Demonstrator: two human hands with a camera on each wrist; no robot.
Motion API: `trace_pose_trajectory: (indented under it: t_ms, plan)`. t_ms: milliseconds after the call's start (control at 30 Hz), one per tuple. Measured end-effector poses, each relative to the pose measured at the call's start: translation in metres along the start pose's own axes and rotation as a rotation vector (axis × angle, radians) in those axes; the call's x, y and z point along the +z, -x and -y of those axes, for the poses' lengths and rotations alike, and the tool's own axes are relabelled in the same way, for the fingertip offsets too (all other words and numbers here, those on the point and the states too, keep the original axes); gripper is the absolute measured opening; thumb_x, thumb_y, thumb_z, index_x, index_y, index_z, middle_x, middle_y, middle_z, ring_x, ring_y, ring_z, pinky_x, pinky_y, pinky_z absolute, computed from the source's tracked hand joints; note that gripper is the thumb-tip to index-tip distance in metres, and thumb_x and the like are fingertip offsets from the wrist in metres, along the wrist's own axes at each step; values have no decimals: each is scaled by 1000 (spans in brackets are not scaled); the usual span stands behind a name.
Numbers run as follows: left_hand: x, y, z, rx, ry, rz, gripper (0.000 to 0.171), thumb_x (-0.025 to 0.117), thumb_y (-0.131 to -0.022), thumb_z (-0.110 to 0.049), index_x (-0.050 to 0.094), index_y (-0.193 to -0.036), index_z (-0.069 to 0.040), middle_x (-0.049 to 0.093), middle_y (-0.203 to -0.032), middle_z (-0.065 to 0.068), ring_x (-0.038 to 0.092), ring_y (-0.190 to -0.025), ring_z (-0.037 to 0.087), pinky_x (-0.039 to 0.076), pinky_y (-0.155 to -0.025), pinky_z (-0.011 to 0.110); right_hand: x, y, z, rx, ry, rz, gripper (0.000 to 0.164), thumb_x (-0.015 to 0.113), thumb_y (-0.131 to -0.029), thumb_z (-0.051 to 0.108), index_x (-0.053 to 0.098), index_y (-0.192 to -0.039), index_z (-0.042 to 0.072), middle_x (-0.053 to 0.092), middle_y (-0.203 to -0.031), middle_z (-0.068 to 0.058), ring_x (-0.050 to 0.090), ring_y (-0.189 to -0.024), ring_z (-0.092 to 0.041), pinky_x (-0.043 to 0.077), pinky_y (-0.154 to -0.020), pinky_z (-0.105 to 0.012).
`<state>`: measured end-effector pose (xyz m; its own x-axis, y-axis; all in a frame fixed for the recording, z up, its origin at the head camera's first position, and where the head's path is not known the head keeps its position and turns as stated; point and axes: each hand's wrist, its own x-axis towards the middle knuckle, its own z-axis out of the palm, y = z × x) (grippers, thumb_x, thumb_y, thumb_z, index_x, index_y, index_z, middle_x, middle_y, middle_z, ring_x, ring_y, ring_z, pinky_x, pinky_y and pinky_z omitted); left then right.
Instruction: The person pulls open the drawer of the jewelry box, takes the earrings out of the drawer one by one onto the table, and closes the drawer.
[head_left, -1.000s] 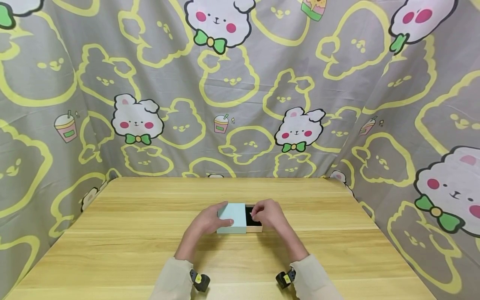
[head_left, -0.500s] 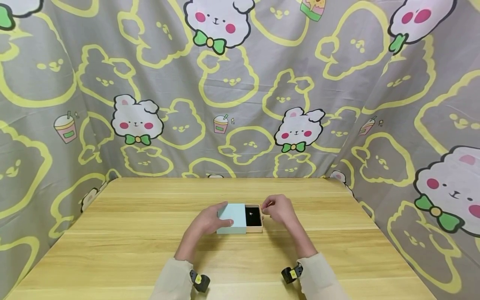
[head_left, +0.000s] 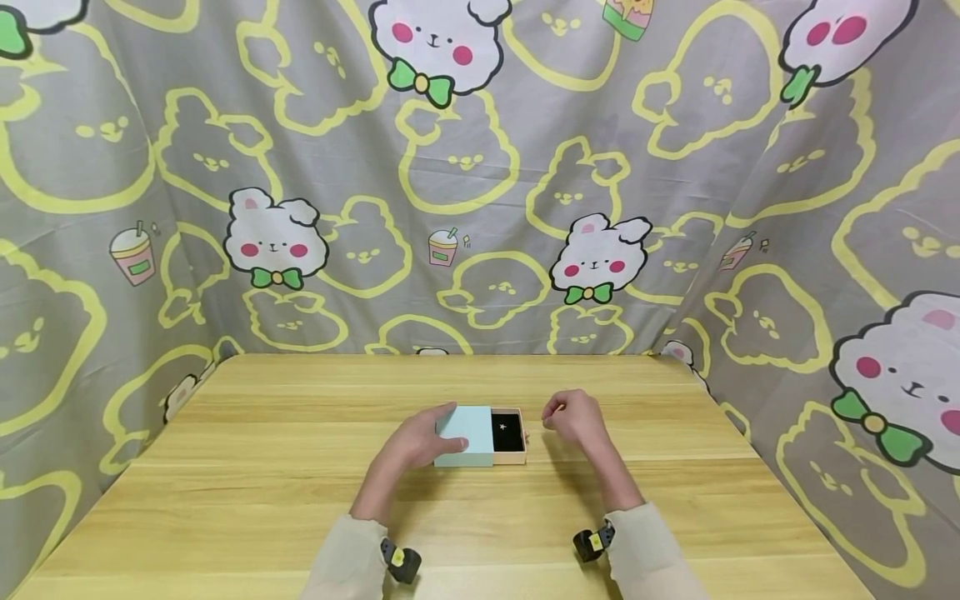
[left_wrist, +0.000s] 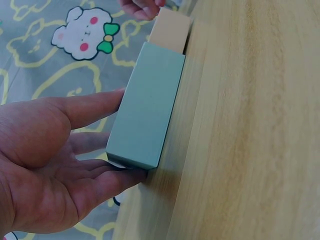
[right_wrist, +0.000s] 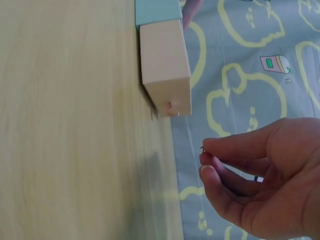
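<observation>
A small drawer-style jewelry box lies on the table, with a light-blue sleeve (head_left: 467,427) and a peach inner drawer (head_left: 509,458) pulled partly out to the right. Inside it, a black pad (head_left: 507,442) bears a tiny silvery star (head_left: 502,427). My left hand (head_left: 420,437) grips the sleeve from its left side, thumb along the near edge and fingers behind. Off to the right of the drawer, my right hand (head_left: 576,417) pinches a tiny thin metal piece (right_wrist: 202,149) between thumb and fingertips; its kind I cannot tell.
A little pull tab (right_wrist: 172,109) sticks out from the drawer's end. The wooden table (head_left: 300,500) is backed and flanked by a grey curtain (head_left: 480,167) with cartoon prints.
My right hand has lifted away from the black pad and moved right, past the drawer's end, uncovering the star. The left hand and the box stay put.
</observation>
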<state>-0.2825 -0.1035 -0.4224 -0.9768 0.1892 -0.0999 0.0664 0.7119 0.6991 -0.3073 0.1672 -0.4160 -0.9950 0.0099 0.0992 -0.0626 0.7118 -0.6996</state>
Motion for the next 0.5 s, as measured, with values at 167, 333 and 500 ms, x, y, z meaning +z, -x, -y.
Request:
trace_pose_trajectory:
  t_ms: [167, 333, 500]
  plan:
    - [-1, 0, 0, 0, 4, -2, 73, 77, -91, -33, 46, -153, -11, 47, -155, 20, 41, -143, 43, 39, -114, 59, -2, 0, -3, -15, 27, -8, 11, 70, -77, -2, 72, -73, 9, 68, -74, -4, 57, -66, -18, 45, -61, -29]
    - [0, 0, -1, -5, -2, -3, 73, 77, -91, -34, 46, -153, -12, 47, -154, 20, 42, -143, 43, 39, -113, 59, -3, -1, -7, -13, 46, -18, 9, 70, -74, -1, 73, -72, 8, 68, -71, -4, 58, -66, -19, 46, -62, -30]
    - [0, 0, 0, -8, -3, -6, 73, 77, -91, -34, 46, -153, -12, 48, -154, 20, 43, -143, 43, 39, -113, 59, -4, -2, -11, 12, 50, 7, 8, 69, -74, -1, 74, -74, 6, 68, -73, -5, 57, -68, -20, 45, -60, -29]
